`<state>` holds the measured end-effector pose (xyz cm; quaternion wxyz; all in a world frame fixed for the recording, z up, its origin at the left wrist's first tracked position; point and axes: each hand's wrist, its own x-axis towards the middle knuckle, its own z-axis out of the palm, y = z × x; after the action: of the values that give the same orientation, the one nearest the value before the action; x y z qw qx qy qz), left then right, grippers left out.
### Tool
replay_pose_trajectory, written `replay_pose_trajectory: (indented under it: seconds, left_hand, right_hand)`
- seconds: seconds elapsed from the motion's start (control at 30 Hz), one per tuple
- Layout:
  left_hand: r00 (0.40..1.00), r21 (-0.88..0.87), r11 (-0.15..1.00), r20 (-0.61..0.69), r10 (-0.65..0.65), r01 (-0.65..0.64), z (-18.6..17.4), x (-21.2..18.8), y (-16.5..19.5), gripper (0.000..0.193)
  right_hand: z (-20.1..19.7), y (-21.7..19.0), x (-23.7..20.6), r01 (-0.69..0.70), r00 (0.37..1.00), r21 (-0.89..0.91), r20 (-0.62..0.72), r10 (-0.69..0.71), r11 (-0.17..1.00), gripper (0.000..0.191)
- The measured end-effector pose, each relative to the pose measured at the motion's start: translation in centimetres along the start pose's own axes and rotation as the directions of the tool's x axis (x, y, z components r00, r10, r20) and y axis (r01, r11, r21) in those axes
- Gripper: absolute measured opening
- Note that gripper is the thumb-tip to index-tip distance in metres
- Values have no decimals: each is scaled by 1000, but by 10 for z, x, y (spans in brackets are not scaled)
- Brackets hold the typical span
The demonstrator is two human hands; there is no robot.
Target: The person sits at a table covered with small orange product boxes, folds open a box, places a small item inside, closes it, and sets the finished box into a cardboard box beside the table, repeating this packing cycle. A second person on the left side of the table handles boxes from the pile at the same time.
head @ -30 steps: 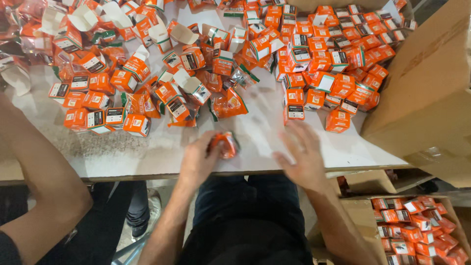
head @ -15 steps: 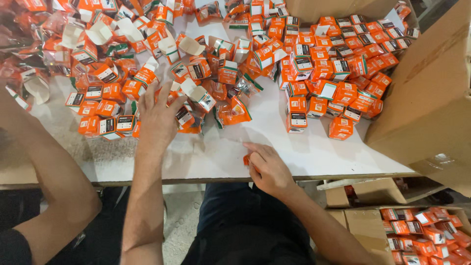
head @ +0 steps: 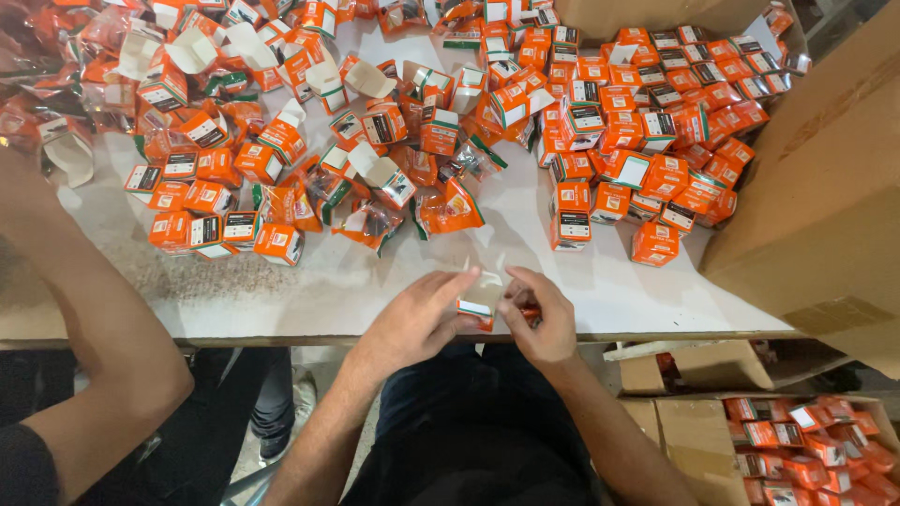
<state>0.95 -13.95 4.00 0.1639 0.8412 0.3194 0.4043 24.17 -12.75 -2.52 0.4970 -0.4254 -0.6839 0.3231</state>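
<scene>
Hands meet at the near edge of the white bench (head: 309,290); left hand (head: 419,319) and right hand (head: 541,317) both have their fingers closed on one small orange box (head: 476,310), flaps open; heaps of orange boxes (head: 619,122) lie beyond; another person's arm (head: 94,319) rests at left.

Bright overhead light, soft shadows (edges perhaps slightly warped).
</scene>
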Motion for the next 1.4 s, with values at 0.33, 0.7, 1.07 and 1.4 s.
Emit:
replay_pose_trajectory:
  seconds: [0.33,0.7,1.07,1.4]
  left_hand:
    - [998,237,971,-58,37,-23,14,-9,-2,33]
    - [982,329,944,-177,61,0,34,-21,13,41]
    - [976,120,987,-200,-86,111,37,-13,-15,25]
    - [959,139,970,-233,-162,197,41,-14,-13,31]
  right_hand:
    - [6,-5,3,-35,998,40,-41,37,999,12]
    - [9,-14,14,274,961,-417,76,-267,867,5]
    - [-10,-33,20,271,945,-311,264,-191,911,30]
    - [-50,-37,-14,54,999,-228,16,-52,972,35]
